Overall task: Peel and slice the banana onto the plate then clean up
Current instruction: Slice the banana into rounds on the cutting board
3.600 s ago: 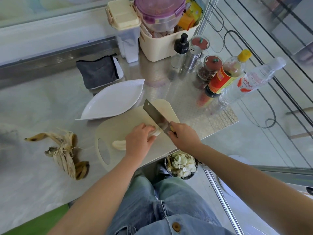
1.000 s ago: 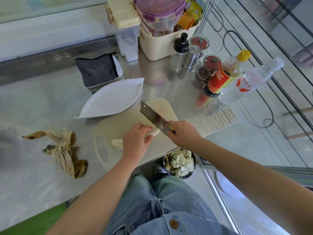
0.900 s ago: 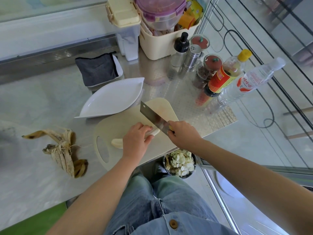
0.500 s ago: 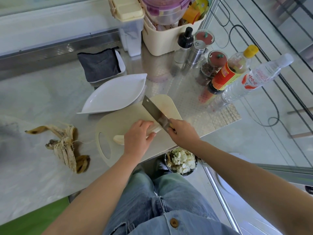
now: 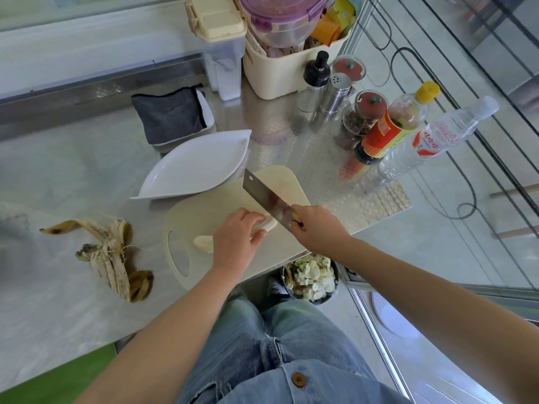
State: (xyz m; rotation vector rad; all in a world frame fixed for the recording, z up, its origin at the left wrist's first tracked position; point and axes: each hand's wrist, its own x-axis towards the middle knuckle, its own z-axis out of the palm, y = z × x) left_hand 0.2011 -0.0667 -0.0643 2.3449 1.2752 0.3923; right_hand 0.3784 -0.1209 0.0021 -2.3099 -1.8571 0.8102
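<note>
On the board, cleaver still at banana

Left hand holds the peeled banana on the cutting board; right hand grips the cleaver.

We count one peeled banana, one cleaver, one cutting board, one white plate and one banana peel; two hands, the left hand and the right hand; two jars with red lids (near jar, far jar), one sauce bottle, one water bottle, one metal shaker and one grey cloth
</note>
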